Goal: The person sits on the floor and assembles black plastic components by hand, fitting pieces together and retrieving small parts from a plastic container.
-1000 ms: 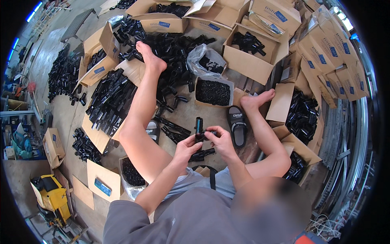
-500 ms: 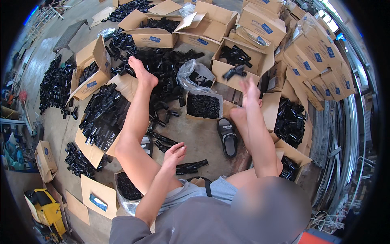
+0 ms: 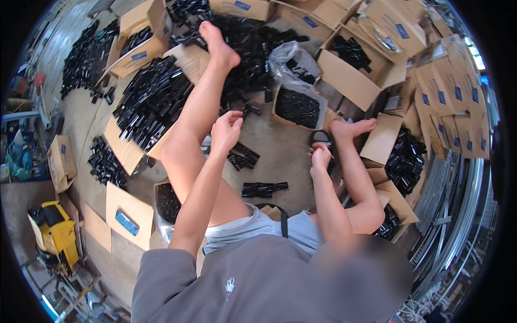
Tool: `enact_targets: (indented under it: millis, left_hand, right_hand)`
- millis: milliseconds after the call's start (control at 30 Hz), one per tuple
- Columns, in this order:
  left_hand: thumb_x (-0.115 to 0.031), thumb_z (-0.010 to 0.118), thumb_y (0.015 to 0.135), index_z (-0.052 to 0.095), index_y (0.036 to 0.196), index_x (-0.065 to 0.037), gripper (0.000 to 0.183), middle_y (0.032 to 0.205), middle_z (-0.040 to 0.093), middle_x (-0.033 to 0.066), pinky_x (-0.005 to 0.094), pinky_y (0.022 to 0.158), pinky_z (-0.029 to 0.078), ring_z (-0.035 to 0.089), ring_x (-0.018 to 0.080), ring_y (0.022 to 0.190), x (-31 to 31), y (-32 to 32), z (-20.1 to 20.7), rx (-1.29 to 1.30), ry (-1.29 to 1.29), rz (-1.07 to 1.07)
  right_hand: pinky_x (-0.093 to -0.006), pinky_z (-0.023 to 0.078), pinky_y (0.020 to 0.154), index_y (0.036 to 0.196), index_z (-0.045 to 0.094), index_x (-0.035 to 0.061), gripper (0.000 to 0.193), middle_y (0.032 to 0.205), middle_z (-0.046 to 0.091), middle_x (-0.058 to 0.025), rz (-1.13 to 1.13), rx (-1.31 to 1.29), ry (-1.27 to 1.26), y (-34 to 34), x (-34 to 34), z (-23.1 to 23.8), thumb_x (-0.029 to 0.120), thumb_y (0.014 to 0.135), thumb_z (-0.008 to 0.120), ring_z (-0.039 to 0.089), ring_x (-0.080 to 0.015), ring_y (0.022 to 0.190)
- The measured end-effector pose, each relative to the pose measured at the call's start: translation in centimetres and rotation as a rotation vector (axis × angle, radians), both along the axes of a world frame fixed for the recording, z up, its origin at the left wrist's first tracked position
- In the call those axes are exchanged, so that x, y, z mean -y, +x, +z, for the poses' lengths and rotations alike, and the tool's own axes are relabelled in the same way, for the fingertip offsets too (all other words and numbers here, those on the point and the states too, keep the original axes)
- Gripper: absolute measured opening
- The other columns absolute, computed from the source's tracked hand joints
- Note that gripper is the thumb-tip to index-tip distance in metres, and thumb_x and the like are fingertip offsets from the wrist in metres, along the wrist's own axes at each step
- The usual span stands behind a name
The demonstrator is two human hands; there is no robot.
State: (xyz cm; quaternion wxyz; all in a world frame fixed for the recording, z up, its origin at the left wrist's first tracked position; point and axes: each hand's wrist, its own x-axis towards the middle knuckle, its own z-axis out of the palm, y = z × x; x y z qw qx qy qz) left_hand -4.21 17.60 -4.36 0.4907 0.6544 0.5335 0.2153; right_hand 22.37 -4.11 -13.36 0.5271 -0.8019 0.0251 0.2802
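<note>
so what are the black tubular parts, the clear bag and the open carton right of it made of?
Black tubular parts: plastic or coated metal, can't tell; glossy, bright highlights.
Clear bag: likely thin plastic film, shiny; see-through, crinkled.
Open carton: likely cardboard, matte brown; folded flaps.

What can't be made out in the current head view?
All head view:
- Right hand: curled fingers hide whether it holds a small piece.
- Left hand: too little detail to tell whether its fingertips touch anything.
- Slide sandal: partly covered by the right hand.
- Upper cardboard box: top cut off by the upper edge.
- Black granular pieces: too small to tell apart.
</note>
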Motion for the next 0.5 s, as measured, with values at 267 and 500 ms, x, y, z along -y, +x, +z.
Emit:
enact_targets:
  millis: [267,500]
  left_hand:
    - [-0.012,0.070,0.087,0.078,0.104,-0.010,0.019,0.116,0.073,0.0136,0.0453,0.093,0.054,0.065,0.0320,0.117,3.4,-0.9,-9.3,-0.897,0.324,-0.543]
    - [-0.020,0.071,0.089,0.075,0.115,-0.016,0.027,0.122,0.069,0.0059,0.0444,0.102,0.040,0.057,0.0247,0.122,4.3,0.2,-11.3,-1.108,0.527,-0.837]
  right_hand:
    - [-0.0437,0.056,0.086,0.108,0.073,0.0037,0.025,0.104,0.075,-0.0183,0.873,0.421,-0.315,-9.3,3.5,2.4,0.022,0.093,0.064,0.072,-0.0370,0.097]
    - [-0.0460,0.050,0.093,0.121,0.063,0.0081,0.047,0.119,0.067,-0.0134,1.648,0.691,-0.568,-12.6,6.9,-0.3,0.027,0.082,0.082,0.063,-0.0327,0.115]
